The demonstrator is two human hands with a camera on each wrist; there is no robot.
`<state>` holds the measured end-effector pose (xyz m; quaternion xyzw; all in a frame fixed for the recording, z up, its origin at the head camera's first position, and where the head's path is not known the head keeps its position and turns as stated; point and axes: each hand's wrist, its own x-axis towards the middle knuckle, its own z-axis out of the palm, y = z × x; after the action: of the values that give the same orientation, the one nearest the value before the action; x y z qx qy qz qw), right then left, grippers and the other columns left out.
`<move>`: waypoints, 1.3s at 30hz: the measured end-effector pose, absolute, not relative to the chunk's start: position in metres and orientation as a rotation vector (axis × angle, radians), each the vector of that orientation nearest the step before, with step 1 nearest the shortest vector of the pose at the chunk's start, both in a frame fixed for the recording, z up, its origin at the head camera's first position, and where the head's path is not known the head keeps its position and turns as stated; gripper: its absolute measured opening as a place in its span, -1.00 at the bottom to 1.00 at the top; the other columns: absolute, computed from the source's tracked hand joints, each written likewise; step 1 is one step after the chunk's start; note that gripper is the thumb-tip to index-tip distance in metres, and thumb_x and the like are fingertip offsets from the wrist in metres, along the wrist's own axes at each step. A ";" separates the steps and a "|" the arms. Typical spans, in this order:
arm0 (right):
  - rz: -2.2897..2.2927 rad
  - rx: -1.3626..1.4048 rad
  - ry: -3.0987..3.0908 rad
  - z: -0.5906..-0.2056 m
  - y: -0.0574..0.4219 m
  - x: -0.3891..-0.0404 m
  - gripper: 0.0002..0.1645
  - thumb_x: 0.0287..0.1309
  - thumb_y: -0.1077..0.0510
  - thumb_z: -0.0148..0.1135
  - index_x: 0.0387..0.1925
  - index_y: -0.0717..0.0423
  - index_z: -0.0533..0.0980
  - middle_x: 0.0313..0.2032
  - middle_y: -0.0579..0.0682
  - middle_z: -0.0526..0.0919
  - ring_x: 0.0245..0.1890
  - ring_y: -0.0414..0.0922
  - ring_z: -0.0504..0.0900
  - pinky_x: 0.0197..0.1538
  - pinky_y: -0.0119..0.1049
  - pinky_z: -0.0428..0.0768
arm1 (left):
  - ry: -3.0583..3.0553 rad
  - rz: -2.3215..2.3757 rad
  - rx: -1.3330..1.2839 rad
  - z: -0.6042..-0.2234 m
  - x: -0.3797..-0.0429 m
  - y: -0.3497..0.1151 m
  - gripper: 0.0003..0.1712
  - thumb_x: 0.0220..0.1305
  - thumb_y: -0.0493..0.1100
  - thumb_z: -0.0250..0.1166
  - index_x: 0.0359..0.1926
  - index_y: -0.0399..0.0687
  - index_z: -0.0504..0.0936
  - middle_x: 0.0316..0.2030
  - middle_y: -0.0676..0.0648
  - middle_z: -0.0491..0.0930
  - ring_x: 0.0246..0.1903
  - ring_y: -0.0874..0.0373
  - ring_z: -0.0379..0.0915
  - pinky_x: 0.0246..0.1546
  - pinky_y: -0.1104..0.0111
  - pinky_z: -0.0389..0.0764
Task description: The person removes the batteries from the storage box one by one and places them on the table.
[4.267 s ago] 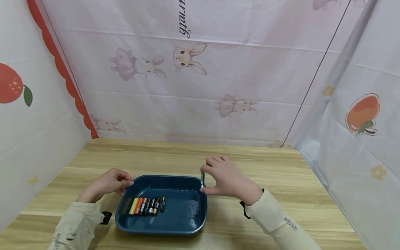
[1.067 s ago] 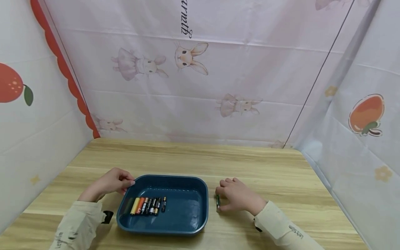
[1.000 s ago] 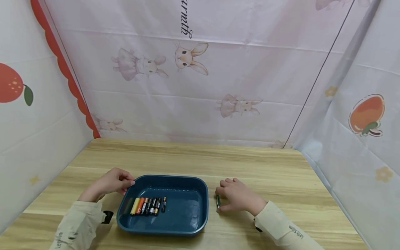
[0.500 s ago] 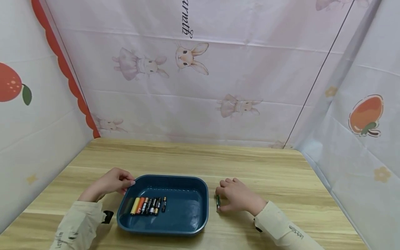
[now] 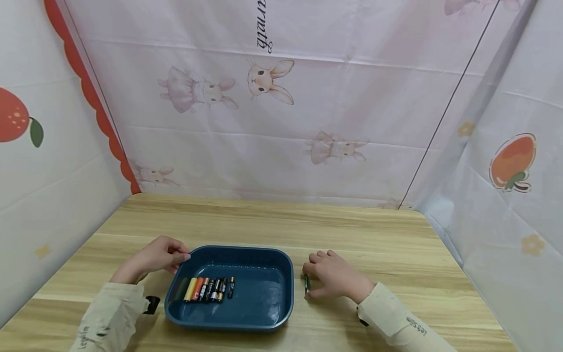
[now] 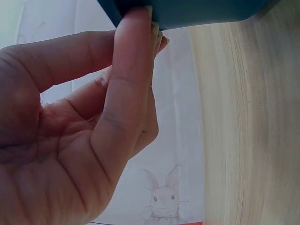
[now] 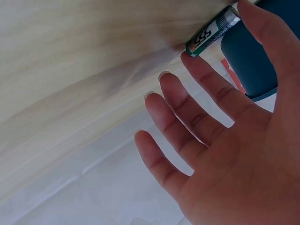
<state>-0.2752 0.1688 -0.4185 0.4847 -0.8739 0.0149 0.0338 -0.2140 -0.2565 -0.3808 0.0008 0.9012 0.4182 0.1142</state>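
A green and silver battery (image 7: 211,33) marked "555" is pinched lengthwise between the thumb and index fingertip of my right hand (image 5: 332,275), low over the table just right of the blue tray (image 5: 259,305). The other fingers of that hand are spread and hold nothing, as the right wrist view shows. My left hand (image 5: 160,255) holds the tray's far left corner, thumb at the rim and other fingertips against the outer wall (image 6: 197,11). Inside the tray, a row of several batteries (image 5: 210,289), yellow, orange and black, lies side by side toward the left.
The tray stands on a light wood table (image 5: 352,230). Printed cloth walls (image 5: 272,161) enclose the table at the back, left and right.
Over four seconds ago the right hand held the battery above the tray's right rim; it has since moved right and down to the table. Over the last second both hands stay still.
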 end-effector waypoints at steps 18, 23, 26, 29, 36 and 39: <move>0.084 1.434 -2.628 -0.386 0.160 -0.278 -0.51 0.00 -0.19 0.38 -0.09 -0.02 0.61 -0.29 -0.11 0.53 -0.24 -0.08 0.50 -0.19 -0.16 0.43 | 2.643 1.225 -0.014 -0.380 -0.213 -0.258 -0.84 0.33 -0.32 0.18 -0.21 -0.35 0.65 -0.50 -0.07 0.54 -0.52 0.12 0.48 -0.42 0.20 0.66; 0.121 1.409 -2.630 -0.374 0.153 -0.279 -0.51 0.05 -0.18 0.35 -0.05 -0.03 0.59 -0.27 -0.10 0.53 -0.25 -0.10 0.49 -0.20 -0.17 0.43 | 2.646 1.220 -0.030 -0.379 -0.214 -0.256 -0.84 0.33 -0.33 0.18 -0.20 -0.34 0.65 -0.49 -0.08 0.56 -0.52 0.11 0.49 -0.40 0.19 0.67; 0.129 1.407 -2.614 -0.369 0.149 -0.278 -0.51 0.08 -0.18 0.34 -0.01 -0.04 0.58 -0.26 -0.11 0.53 -0.26 -0.11 0.48 -0.21 -0.20 0.42 | 2.648 1.214 -0.038 -0.379 -0.213 -0.255 -0.84 0.33 -0.33 0.18 -0.20 -0.34 0.65 -0.49 -0.08 0.56 -0.52 0.11 0.48 -0.39 0.19 0.67; 0.132 1.415 -2.592 -0.364 0.145 -0.277 -0.50 0.11 -0.19 0.31 0.02 -0.05 0.57 -0.26 -0.13 0.52 -0.26 -0.13 0.47 -0.19 -0.19 0.45 | 2.648 1.211 -0.045 -0.379 -0.213 -0.255 -0.84 0.33 -0.33 0.18 -0.21 -0.34 0.65 -0.49 -0.08 0.55 -0.52 0.11 0.47 -0.39 0.19 0.67; 0.138 1.428 -2.591 -0.352 0.133 -0.275 -0.46 0.16 -0.24 0.24 0.08 -0.06 0.54 -0.23 -0.14 0.52 -0.24 -0.15 0.48 -0.14 -0.19 0.47 | 2.642 1.211 -0.066 -0.379 -0.214 -0.255 -0.84 0.33 -0.32 0.18 -0.20 -0.34 0.65 -0.49 -0.09 0.55 -0.52 0.11 0.48 -0.41 0.23 0.66; 0.131 1.434 -2.577 -0.347 0.127 -0.274 -0.45 0.18 -0.26 0.22 0.10 -0.07 0.53 -0.22 -0.14 0.52 -0.23 -0.16 0.48 -0.13 -0.21 0.47 | 2.639 1.209 -0.068 -0.380 -0.214 -0.255 -0.83 0.33 -0.31 0.19 -0.19 -0.34 0.65 -0.48 -0.09 0.55 -0.51 0.11 0.48 -0.41 0.24 0.66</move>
<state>-0.2740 0.1272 -0.3470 0.4837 -0.8690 0.0442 0.0946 -0.2141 -0.2554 -0.3796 -0.0232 0.9025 0.4135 0.1185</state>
